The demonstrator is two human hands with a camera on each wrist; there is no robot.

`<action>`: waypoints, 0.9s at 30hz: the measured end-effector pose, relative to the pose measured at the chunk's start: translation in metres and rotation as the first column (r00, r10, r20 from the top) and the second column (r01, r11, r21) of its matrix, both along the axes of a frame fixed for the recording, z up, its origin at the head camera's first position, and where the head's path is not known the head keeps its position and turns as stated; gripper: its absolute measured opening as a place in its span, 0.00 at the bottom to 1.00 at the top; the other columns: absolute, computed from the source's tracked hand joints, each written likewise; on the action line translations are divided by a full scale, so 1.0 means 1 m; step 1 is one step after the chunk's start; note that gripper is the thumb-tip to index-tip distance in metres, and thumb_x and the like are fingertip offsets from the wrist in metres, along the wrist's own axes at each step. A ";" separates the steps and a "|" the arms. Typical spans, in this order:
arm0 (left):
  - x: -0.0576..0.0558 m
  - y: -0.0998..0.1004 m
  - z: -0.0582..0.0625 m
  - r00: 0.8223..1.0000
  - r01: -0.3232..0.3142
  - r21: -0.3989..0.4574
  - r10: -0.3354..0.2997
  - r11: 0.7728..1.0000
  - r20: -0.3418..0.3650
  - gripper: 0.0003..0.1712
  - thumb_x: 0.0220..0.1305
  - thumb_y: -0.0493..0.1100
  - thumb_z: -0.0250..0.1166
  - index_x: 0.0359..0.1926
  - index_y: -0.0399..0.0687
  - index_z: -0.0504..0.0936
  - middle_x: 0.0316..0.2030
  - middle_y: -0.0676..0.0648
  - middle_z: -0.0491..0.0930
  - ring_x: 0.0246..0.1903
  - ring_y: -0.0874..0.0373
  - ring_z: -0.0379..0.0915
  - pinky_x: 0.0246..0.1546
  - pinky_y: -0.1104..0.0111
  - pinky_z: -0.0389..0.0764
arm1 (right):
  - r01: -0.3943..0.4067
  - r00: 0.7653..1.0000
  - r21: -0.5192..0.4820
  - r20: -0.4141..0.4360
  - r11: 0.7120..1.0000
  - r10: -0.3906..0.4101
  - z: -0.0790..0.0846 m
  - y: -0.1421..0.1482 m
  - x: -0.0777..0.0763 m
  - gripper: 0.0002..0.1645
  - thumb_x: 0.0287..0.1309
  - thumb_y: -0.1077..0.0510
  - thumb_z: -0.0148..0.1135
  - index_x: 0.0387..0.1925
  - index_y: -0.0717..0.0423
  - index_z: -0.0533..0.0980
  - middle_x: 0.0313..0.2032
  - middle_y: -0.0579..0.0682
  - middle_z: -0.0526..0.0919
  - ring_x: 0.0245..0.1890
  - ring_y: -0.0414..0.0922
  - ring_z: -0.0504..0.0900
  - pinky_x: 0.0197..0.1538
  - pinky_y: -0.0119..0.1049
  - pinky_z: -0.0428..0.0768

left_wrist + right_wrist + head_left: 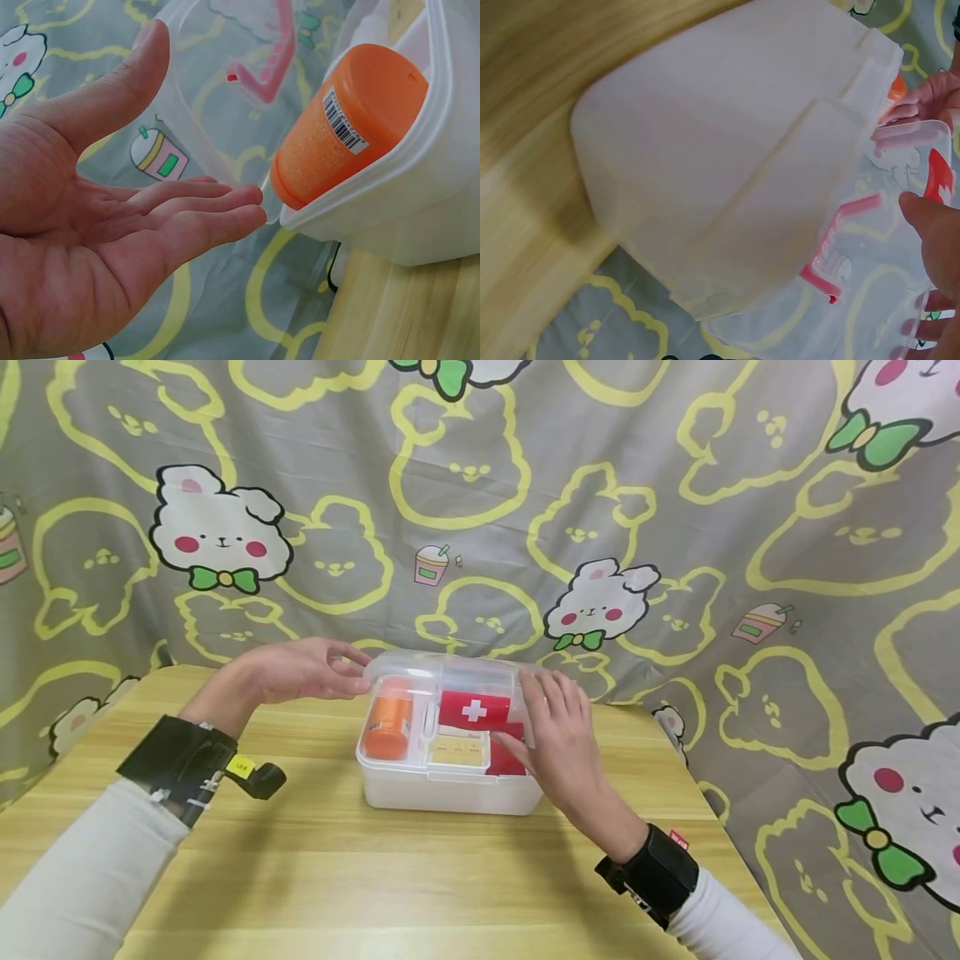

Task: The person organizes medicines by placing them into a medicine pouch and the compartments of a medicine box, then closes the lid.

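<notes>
A white plastic box point(450, 795) with a raised clear lid point(405, 664) stands on the table. Inside lie an orange bottle point(388, 722), a beige printed packet point(457, 750) and a red item point(508, 756). A red patch with a white cross point(474, 710) shows at the middle. My left hand point(307, 668) is at the lid's left side, fingers straight, fingertips right at its edge; the left wrist view shows its empty palm point(97, 232). With thumb and fingers on opposite sides, my right hand point(562, 735) holds the lid's right side.
A pink handle point(829, 251) is seen through the lid in the right wrist view. Behind the wooden table point(450, 885) hangs a grey curtain point(480, 535) with rabbit drawings. Black bands point(180, 764) with small cameras sit on both wrists.
</notes>
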State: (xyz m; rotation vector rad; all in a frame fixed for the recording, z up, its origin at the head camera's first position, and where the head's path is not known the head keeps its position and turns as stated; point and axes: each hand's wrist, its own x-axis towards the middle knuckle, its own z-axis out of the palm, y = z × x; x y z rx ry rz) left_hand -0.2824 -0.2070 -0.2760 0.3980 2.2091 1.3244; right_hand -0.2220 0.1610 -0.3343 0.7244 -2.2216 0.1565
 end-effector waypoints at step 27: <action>0.010 0.014 0.004 0.993 0.094 -0.178 -0.105 0.980 -0.053 0.51 0.61 0.52 0.73 0.74 0.30 0.57 0.71 0.30 0.66 0.68 0.37 0.68 0.69 0.43 0.69 | -0.044 0.992 -0.034 0.116 0.998 0.047 -0.025 0.009 0.029 0.58 0.43 0.38 0.81 0.71 0.58 0.66 0.64 0.59 0.74 0.67 0.55 0.69 0.67 0.58 0.70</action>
